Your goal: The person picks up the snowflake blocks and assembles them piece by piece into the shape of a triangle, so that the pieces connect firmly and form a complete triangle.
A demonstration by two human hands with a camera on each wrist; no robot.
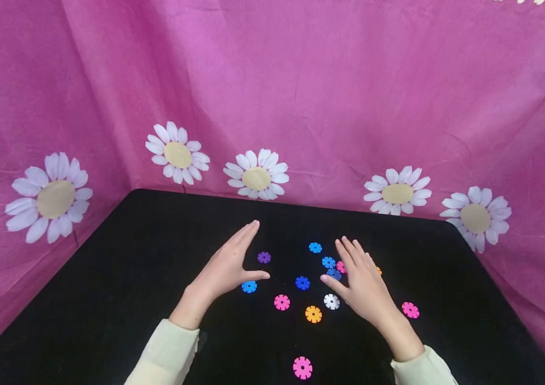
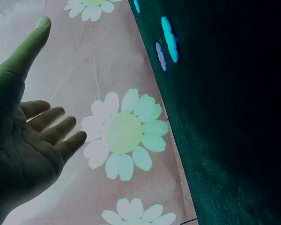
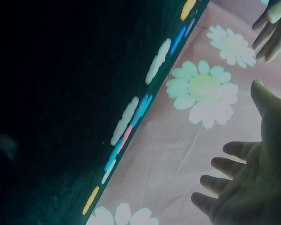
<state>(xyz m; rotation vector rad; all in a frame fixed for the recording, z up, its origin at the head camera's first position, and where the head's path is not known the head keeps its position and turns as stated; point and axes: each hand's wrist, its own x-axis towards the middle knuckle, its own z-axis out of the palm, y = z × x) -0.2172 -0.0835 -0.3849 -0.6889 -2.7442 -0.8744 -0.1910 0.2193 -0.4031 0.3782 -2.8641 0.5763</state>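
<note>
round notched discs point(image 1: 313, 317) flat on black worktop point(image 1: 109, 278), faces up, lower centre, left hand point(image 1: 222, 271), right hand point(image 1: 365, 284) both spread, thumbs out, raised above worktop

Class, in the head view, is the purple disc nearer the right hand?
No, the purple disc appears beside the left hand, away from the right hand.

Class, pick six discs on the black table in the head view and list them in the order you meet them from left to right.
Light blue disc → purple disc → leftmost pink disc → dark blue disc → white disc → rightmost pink disc.
</note>
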